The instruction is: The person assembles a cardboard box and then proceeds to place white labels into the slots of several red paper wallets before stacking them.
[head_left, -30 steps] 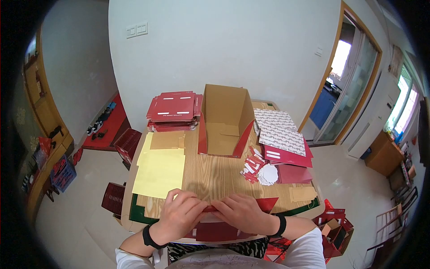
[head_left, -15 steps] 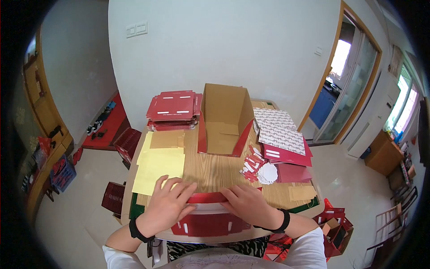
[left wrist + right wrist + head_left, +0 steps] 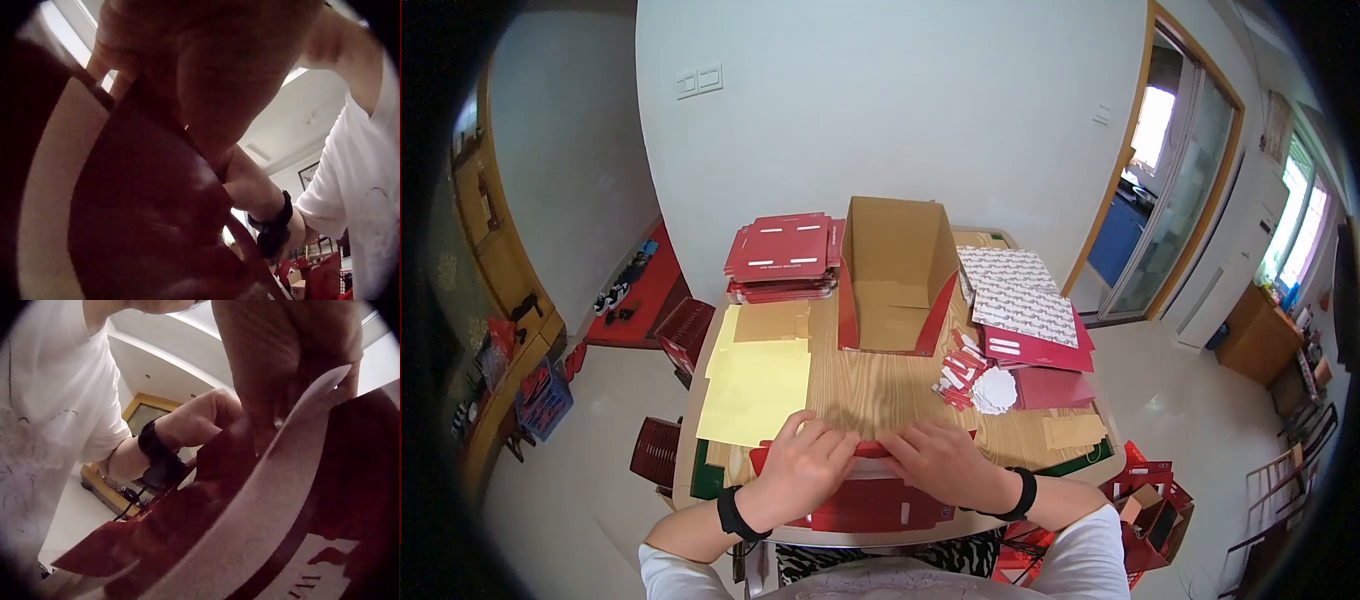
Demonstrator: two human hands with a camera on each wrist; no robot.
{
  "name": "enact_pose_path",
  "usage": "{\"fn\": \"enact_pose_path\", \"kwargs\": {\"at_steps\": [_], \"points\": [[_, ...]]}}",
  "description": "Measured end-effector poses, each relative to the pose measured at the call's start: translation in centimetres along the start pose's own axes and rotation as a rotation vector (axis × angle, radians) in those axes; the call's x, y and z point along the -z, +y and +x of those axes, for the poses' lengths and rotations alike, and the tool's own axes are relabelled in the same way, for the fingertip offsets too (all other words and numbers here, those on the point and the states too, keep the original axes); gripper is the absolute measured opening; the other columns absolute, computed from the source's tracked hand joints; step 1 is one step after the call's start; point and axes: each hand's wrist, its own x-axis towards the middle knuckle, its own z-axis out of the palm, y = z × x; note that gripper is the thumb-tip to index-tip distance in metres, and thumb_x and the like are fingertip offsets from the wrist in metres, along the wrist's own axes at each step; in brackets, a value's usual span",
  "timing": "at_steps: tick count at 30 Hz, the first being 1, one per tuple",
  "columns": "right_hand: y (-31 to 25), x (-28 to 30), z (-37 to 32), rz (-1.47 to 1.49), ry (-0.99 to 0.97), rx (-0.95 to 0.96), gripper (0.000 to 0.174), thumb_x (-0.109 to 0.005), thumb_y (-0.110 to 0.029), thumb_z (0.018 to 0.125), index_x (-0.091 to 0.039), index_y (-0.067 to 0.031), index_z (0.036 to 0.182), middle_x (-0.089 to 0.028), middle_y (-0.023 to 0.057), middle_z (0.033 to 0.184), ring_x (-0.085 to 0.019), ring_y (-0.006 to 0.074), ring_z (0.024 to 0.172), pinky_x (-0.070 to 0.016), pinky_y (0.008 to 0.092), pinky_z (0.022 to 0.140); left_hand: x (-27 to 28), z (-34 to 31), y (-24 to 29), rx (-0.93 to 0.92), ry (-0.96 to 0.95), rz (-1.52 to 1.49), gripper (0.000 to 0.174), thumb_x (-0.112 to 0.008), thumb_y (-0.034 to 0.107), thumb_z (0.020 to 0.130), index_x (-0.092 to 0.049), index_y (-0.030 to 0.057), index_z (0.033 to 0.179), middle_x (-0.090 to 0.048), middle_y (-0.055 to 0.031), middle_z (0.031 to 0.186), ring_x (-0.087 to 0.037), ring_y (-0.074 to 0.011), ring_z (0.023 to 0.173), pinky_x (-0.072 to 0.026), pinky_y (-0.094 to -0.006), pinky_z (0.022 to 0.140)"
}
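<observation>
A red cardboard piece [image 3: 875, 508] with a white band across it stands at the table's near edge, in front of the person's body. My left hand [image 3: 805, 472] bends its fingers over the top edge and pinches it left of the middle. Close beside it, my right hand [image 3: 945, 470] grips the same edge with its fingers over the top. The left wrist view shows the glossy red face [image 3: 144, 200] rising to the left palm [image 3: 219, 69]. White lining [image 3: 250, 519] curves up to the right hand [image 3: 287, 356] in the right wrist view.
An open brown-lined box [image 3: 895, 300] stands at mid-table. Left of it are stacked red cards [image 3: 780, 248] and yellow sheets [image 3: 755, 390]. Patterned white sheets [image 3: 1020, 295], small red-and-white strips [image 3: 962, 375] and white discs [image 3: 994, 390] lie to the right.
My left hand, spread and apart from the middle of the edge half a second ago, has moved inward and pinches it again. The right hand keeps its hold. The head view has shifted slightly.
</observation>
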Motion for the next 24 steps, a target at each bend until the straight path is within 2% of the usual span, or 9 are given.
{"fn": "enact_pose_path", "kwargs": {"at_steps": [2,5,12,14,20,24], "points": [[0.2,-0.2,-0.3,0.014,0.022,0.046,0.027,-0.06,-0.017,0.074,-0.054,-0.0044,0.097,-0.056,0.004,0.077,-0.059,0.0186,0.071,-0.0457,0.0302,0.061,0.0,-0.1,0.0,-0.015,0.022,-0.004,0.026,-0.068,0.012,0.068,-0.063,0.0029,0.091,-0.06,-0.0049,0.079,-0.057,-0.0194,0.08,-0.0433,-0.0389,0.084],[0.4,-0.1,-0.4,0.042,0.02,0.055,0.024,-0.065,-0.018,0.077,-0.06,-0.0049,0.097,-0.06,0.0036,0.076,-0.059,0.0191,0.071,-0.0473,0.0309,0.062,0.2,-0.1,0.0,-0.018,0.037,-0.05,0.022,-0.068,0.011,0.067,-0.064,0.0032,0.088,-0.06,-0.004,0.074,-0.057,-0.0194,0.076,-0.0448,-0.0367,0.08],[0.0,0.5,-0.3,0.047,0.026,0.042,0.025,-0.067,-0.021,0.076,-0.06,-0.0053,0.095,-0.059,0.0043,0.076,-0.057,0.0194,0.07,-0.0463,0.0305,0.063,1.3,-0.3,-0.3,0.099,0.0,-0.238,0.019,-0.07,0.011,0.069,-0.067,0.004,0.086,-0.06,-0.0055,0.066,-0.058,-0.0215,0.064,-0.0461,-0.0324,0.066],[0.0,0.9,-0.5,0.039,0.063,-0.002,0.027,-0.068,-0.022,0.075,-0.06,-0.0053,0.095,-0.059,0.0048,0.077,-0.057,0.02,0.07,-0.046,0.0307,0.062,1.6,-0.5,-0.8,0.113,0.013,-0.264,0.019,-0.071,0.011,0.07,-0.068,0.0043,0.088,-0.061,-0.0062,0.066,-0.058,-0.0221,0.062,-0.0461,-0.032,0.064],[0.6,1.9,-0.3,0.138,0.082,0.043,0.031,-0.071,-0.023,0.074,-0.06,-0.0049,0.096,-0.059,0.0054,0.074,-0.056,0.0224,0.068,-0.0463,0.0319,0.065,2.1,-0.4,-0.9,0.115,0.018,-0.288,0.02,-0.072,0.01,0.069,-0.068,0.0038,0.088,-0.061,-0.0071,0.066,-0.058,-0.0227,0.061,-0.0462,-0.0319,0.063],[0.8,2.1,-0.3,0.1,0.05,0.068,0.029,-0.071,-0.023,0.075,-0.061,-0.0049,0.095,-0.058,0.0055,0.07,-0.056,0.0228,0.067,-0.0465,0.0317,0.066,2.0,-0.6,-1.3,0.116,0.026,-0.295,0.02,-0.072,0.009,0.069,-0.068,0.0037,0.088,-0.061,-0.0071,0.065,-0.059,-0.0226,0.061,-0.0462,-0.0315,0.063]]}}
